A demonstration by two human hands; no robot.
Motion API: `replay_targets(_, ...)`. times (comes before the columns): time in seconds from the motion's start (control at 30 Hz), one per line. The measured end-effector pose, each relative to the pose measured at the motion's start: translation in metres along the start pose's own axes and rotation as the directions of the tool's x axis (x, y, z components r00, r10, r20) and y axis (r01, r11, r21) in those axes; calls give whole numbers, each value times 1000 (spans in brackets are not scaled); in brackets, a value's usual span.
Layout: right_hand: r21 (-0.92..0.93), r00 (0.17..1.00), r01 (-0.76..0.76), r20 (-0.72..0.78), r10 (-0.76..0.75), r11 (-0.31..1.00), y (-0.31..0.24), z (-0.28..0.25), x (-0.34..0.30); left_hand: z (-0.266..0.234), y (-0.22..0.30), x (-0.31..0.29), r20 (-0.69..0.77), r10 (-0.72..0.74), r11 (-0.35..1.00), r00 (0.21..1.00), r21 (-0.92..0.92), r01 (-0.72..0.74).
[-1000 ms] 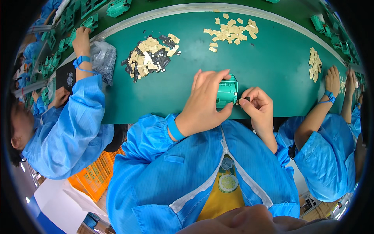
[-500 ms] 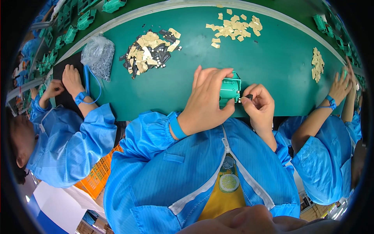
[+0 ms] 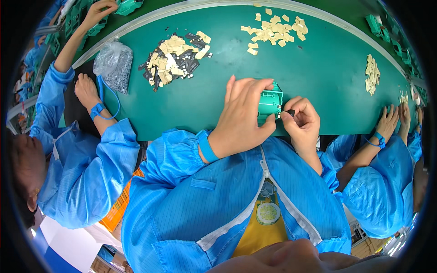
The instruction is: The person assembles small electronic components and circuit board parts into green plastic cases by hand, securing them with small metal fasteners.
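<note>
My left hand (image 3: 246, 107) is closed around a green plastic housing (image 3: 269, 104), which it holds above the near part of the green table. The housing's hollow inner side shows between thumb and fingers. Close on its right, my right hand (image 3: 302, 122) pinches a small black piece (image 3: 291, 112) between thumb and fingertips. That piece is at the housing's right edge, next to small pale metal bits there; whether it touches them I cannot tell. Its exact kind is too small to make out.
Black parts mixed with cream paper pieces (image 3: 175, 61) lie at left. Cream pieces form a far pile (image 3: 275, 31) and a right one (image 3: 372, 75). A clear bag of small parts (image 3: 114, 66) stands far left. Co-workers sit on both sides; green housings (image 3: 129, 5) line the far belt.
My hands and the housing stay almost still. The left co-worker's arm has reached up to the far housings; the right co-worker's hands have come down toward the table edge.
</note>
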State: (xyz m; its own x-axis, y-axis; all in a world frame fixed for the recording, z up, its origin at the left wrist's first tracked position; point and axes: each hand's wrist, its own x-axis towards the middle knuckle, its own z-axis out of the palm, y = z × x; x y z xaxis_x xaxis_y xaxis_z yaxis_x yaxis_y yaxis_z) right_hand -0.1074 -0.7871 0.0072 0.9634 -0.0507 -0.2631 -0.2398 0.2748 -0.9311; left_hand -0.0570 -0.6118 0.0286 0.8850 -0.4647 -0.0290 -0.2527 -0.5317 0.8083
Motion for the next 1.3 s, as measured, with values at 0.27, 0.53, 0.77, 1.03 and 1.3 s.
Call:
replay_targets(0.27,58,1000,3,3,-3,998,4,-1,1,1,-2,0,-7,13,1000,1000,3,-13)
replay_targets(0.53,45,1000,4,16,-5,999,6,0,1,2,-5,-1,-16,22,1000,1000,14,-21)
replay_targets(0.77,42,1000,-10,4,10,999,7,3,2,1,-7,-1,-16,20,1000,1000,15,-19)
replay_targets(1.03,35,1000,-6,-4,6,999,9,4,2,1,-9,-2,-21,26,999,999,41,-25)
replay_targets(1.3,15,1000,4,-7,-4,1000,10,4,2,2,-11,-3,-23,20,999,1000,31,-20)
